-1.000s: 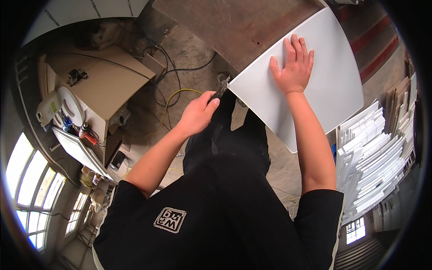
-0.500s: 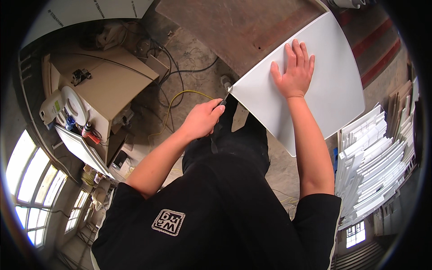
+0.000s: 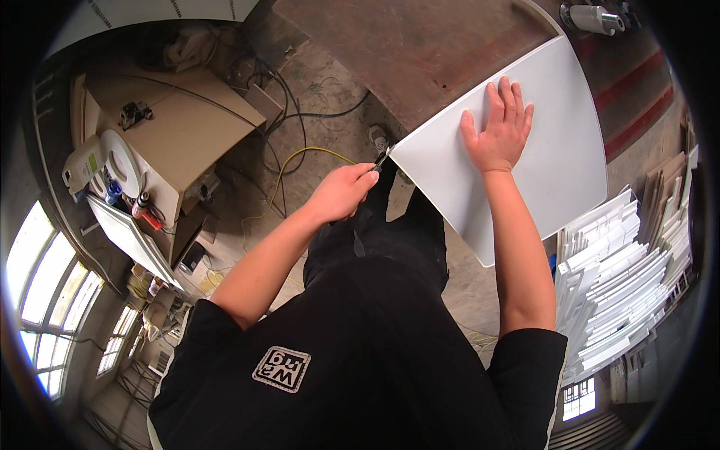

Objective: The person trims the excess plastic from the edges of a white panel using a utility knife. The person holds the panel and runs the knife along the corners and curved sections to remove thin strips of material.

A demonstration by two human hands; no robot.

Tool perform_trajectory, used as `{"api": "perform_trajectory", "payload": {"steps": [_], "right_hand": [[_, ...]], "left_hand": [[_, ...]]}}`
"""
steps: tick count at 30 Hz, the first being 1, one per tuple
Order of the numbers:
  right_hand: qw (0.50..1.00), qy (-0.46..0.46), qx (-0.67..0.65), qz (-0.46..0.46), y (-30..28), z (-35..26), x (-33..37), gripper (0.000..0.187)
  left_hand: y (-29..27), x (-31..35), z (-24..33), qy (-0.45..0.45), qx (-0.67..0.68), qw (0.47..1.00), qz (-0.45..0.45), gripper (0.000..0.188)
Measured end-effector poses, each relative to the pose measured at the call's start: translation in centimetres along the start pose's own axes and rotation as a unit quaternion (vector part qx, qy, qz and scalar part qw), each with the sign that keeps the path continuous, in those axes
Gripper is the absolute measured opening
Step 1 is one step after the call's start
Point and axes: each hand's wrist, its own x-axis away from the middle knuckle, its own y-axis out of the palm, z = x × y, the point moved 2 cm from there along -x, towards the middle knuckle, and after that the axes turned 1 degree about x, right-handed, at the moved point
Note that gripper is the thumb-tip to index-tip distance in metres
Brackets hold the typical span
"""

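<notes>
My left hand (image 3: 343, 193) is closed around a thin dark-handled tool (image 3: 380, 162), perhaps a knife; its exact kind is too small to make out. The tool's tip meets the left corner of a white flat panel (image 3: 555, 142). My right hand (image 3: 501, 139) lies flat on the panel, fingers stretched out and slightly apart, holding nothing. The panel's far part rests on a brown, worn tabletop (image 3: 420, 52), while its near corner sticks out over the floor beside my legs.
At left stands a brown board-topped bench (image 3: 184, 127) carrying a roll of white edge strip (image 3: 124, 161) and a red-and-black hand tool (image 3: 145, 206). A yellow cable (image 3: 281, 180) crosses the floor. White panels (image 3: 615, 277) are stacked at right. A metal cylinder (image 3: 589, 18) sits at far right.
The view has shifted slightly, with the panel appearing a little lower. The tool's tip stays at the panel's left corner, and my right hand remains flat on the same part of the panel.
</notes>
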Motion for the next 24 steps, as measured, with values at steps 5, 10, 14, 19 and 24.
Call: {"api": "perform_trajectory", "payload": {"steps": [5, 10, 14, 19, 24], "right_hand": [[1.0, -0.009, -0.003, 0.01, 0.2, 0.0, 0.1, 0.068], [1.0, -0.015, 0.0, 0.017, -0.1, -0.4, -0.4, 0.067], [1.0, -0.017, 0.004, 0.018, 0.3, 0.0, -0.1, 0.067], [0.999, -0.029, 0.009, 0.024, 0.2, -0.2, 0.0, 0.066], [0.998, -0.04, 0.019, 0.036, 0.6, 0.1, 0.2, 0.066]], "left_hand": [[-0.4, -5.2, -8.8, -0.078, 0.021, 0.996, -0.03, 0.034], [-0.3, -7.3, -12.8, 0.031, 0.185, 0.982, 0.007, 0.047], [-0.7, -6.8, -8.2, 0.091, 0.256, 0.962, 0.025, 0.04], [-0.8, -7.8, -4.0, 0.084, 0.302, 0.948, -0.063, 0.025], [1.8, -10.2, -4.3, 0.046, 0.454, 0.88, -0.128, 0.026]]}}
